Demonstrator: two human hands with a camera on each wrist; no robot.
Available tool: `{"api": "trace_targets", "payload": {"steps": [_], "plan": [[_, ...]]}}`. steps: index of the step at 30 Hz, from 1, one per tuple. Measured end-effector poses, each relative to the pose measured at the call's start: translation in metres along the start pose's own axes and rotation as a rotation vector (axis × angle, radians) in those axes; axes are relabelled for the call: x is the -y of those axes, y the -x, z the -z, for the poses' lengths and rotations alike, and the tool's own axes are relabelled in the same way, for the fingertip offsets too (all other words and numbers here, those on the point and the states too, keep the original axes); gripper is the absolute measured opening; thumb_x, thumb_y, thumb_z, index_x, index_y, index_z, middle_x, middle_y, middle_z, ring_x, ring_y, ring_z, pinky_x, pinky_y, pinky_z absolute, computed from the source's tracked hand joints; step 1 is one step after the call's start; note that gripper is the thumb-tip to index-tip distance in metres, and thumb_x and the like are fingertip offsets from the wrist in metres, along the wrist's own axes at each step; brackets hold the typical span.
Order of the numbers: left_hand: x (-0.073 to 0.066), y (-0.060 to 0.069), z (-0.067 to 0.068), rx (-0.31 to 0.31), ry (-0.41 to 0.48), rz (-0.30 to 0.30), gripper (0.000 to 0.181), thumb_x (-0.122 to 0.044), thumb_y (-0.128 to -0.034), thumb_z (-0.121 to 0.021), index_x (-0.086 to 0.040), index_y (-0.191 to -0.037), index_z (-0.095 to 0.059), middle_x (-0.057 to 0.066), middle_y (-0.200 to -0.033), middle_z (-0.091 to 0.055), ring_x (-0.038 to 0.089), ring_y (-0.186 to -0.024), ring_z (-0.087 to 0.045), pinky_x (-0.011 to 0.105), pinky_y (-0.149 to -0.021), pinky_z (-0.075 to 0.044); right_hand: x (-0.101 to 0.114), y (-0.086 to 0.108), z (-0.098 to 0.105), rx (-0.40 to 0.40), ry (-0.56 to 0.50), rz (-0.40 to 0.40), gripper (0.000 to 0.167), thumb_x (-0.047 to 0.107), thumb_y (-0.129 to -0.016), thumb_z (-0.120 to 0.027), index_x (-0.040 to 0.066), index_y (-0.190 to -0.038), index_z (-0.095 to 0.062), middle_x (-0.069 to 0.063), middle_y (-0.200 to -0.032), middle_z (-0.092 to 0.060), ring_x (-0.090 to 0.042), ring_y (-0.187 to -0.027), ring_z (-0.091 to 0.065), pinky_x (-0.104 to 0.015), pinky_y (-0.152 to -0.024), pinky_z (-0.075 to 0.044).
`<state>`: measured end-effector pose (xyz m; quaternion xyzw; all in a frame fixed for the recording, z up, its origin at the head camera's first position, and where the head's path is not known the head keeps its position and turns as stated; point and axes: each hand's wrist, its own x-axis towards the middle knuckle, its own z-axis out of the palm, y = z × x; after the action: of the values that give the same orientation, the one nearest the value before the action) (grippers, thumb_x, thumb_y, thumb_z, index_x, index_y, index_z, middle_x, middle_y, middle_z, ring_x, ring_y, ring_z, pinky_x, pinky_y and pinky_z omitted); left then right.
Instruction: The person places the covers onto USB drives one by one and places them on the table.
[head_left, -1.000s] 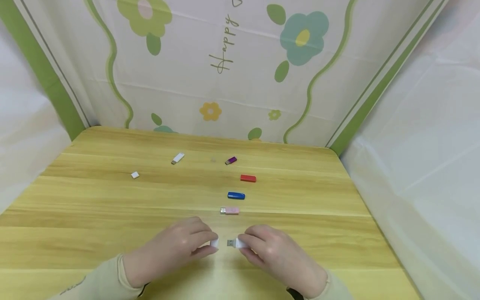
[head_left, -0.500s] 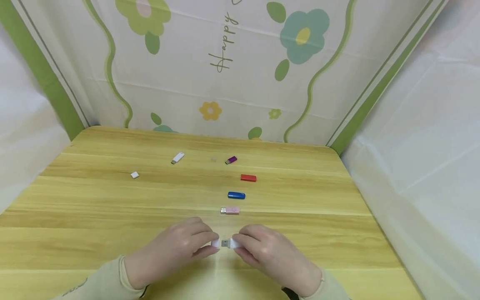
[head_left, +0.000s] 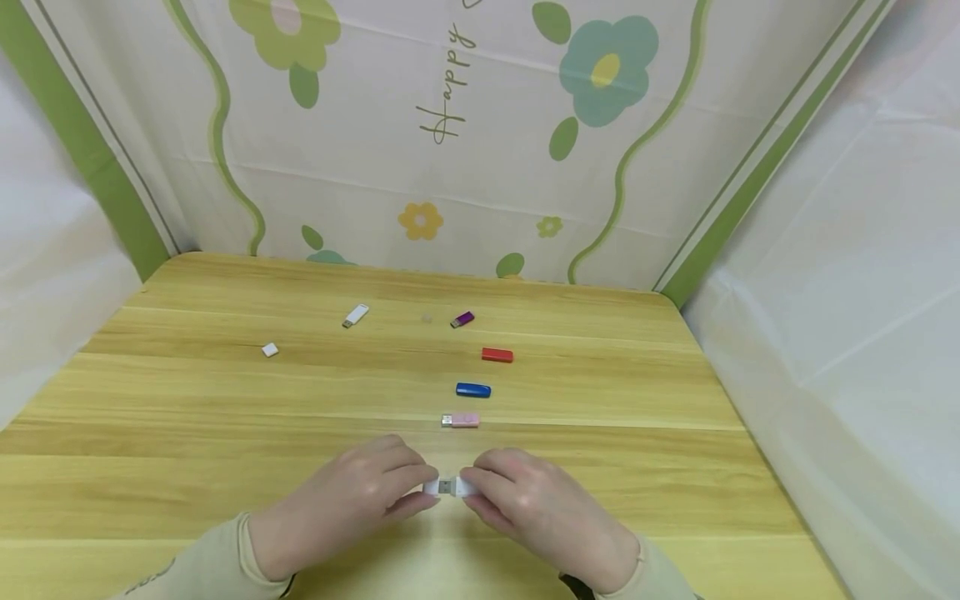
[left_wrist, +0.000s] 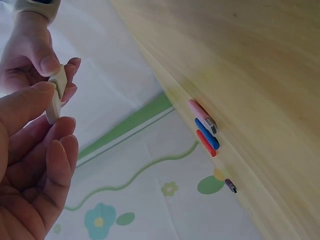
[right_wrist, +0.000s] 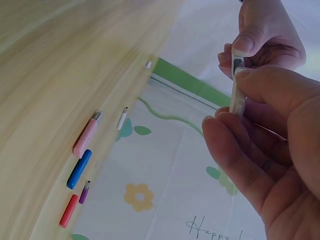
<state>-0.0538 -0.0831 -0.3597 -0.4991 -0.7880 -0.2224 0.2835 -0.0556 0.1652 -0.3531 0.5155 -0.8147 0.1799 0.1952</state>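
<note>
My left hand [head_left: 360,492] pinches a small white cap [head_left: 431,487] between thumb and fingers. Facing it, my right hand [head_left: 540,508] pinches a white USB stick [head_left: 463,487] whose metal plug [head_left: 446,487] points left. The plug's tip meets the cap's mouth, and part of the metal still shows between the two white pieces. In the right wrist view the white USB stick [right_wrist: 237,97] lies between thumb and fingertips. Just beyond the hands, a pink USB stick [head_left: 461,421] rests on the table with its plug bare.
Farther back lie a blue USB stick [head_left: 473,390], a red one [head_left: 497,355] and a purple one [head_left: 463,319]. To the left are another white USB stick [head_left: 356,315] and a loose white cap [head_left: 270,350]. A flowered cloth [head_left: 360,167] hangs behind the wooden table [head_left: 187,400].
My right hand has moved left with the white USB stick, closing the gap until the plug reaches the cap. My left hand has barely moved.
</note>
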Motion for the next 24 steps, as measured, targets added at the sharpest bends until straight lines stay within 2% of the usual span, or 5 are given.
{"api": "trace_targets", "payload": {"steps": [5,18,24], "plan": [[-0.0004,0.0002,0.0,-0.009,0.0,0.002,0.029,-0.028,-0.1035,-0.053,-0.01,-0.088,-0.07,-0.005,-0.085,-0.065,0.007,-0.074,-0.056,0.012,-0.066,-0.046,-0.0004,-0.0009,-0.0002,-0.016,0.006,0.022,0.023,0.011,-0.081,-0.083,0.006,-0.1,-0.072,0.002,-0.094,-0.063,-0.007,-0.077,-0.058,-0.012,-0.073,-0.049],[-0.0014,-0.0006,0.0006,-0.018,-0.001,0.009,0.03,-0.028,-0.1041,-0.051,-0.01,-0.089,-0.07,-0.006,-0.085,-0.065,0.007,-0.073,-0.055,0.012,-0.065,-0.046,-0.0005,-0.0016,-0.0021,-0.021,-0.004,0.018,0.022,0.01,-0.081,-0.083,0.006,-0.1,-0.072,0.002,-0.093,-0.063,-0.007,-0.076,-0.057,-0.011,-0.072,-0.049],[-0.0031,-0.0025,0.0004,-0.022,-0.004,0.004,0.031,-0.028,-0.1046,-0.05,-0.01,-0.089,-0.07,-0.006,-0.085,-0.065,0.007,-0.074,-0.056,0.012,-0.067,-0.047,-0.0017,-0.0029,-0.0026,-0.059,0.042,0.086,0.023,0.012,-0.082,-0.082,0.007,-0.102,-0.071,0.002,-0.093,-0.063,-0.007,-0.077,-0.058,-0.01,-0.073,-0.048]]}}
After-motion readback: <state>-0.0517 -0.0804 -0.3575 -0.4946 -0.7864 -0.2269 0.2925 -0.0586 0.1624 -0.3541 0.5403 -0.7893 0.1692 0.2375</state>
